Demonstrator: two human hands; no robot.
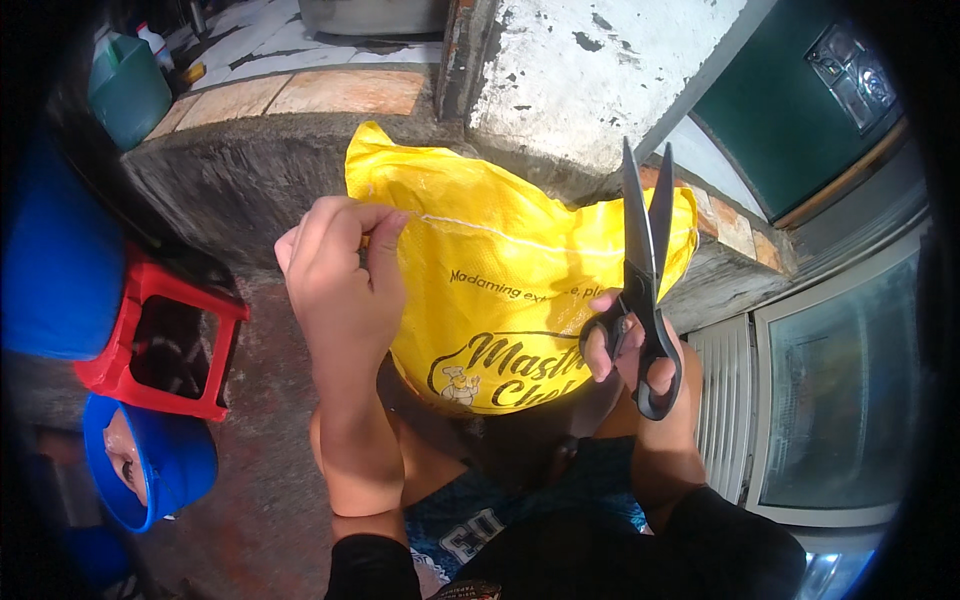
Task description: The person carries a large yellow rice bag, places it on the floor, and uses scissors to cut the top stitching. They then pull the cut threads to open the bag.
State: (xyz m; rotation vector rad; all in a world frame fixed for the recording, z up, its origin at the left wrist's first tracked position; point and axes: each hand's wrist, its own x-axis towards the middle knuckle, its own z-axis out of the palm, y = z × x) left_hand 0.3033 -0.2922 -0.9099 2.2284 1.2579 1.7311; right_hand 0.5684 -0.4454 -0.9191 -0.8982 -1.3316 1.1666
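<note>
A yellow woven sack (520, 285) stands between my legs, its top edge crossed by a white stitching thread (490, 229). At the thread's left end, the thumb and forefinger of my left hand (345, 262) are pinched together on it. My right hand (628, 352) grips a pair of black-handled scissors (648, 235), fingers through the handle loops. Their blades point up and are slightly apart, in front of the sack's right side. Dark print and a small chef figure mark the sack's front.
On the left are a red plastic stool (180, 395), a large blue container (60, 260) and a blue bucket (190, 455). A rough concrete counter (220, 180) runs behind the sack. At right stands a glass-fronted panel (835, 380) beside a louvred grey one (720, 400).
</note>
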